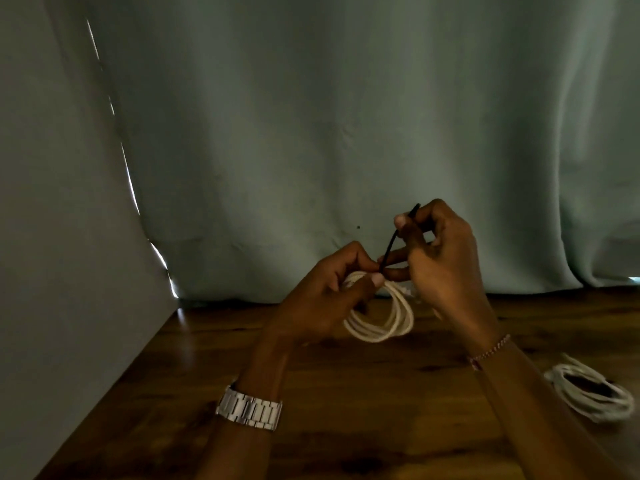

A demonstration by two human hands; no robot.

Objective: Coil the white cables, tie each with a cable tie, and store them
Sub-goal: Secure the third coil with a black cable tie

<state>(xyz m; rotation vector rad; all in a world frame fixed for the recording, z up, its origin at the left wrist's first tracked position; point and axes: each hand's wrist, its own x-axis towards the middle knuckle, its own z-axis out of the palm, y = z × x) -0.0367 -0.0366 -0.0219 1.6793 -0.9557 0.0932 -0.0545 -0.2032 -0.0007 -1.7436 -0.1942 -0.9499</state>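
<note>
Cable coil point(381, 323) gripped at 12 o'clock by left hand point(325, 299), black cable tie point(394, 240) pinched in right hand point(440, 261): tying step, cinching likely next.

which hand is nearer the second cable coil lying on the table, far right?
Right. The right hand pinches the black cable tie up and left of that coil; the left hand, gripping the held coil, is further left.
</note>
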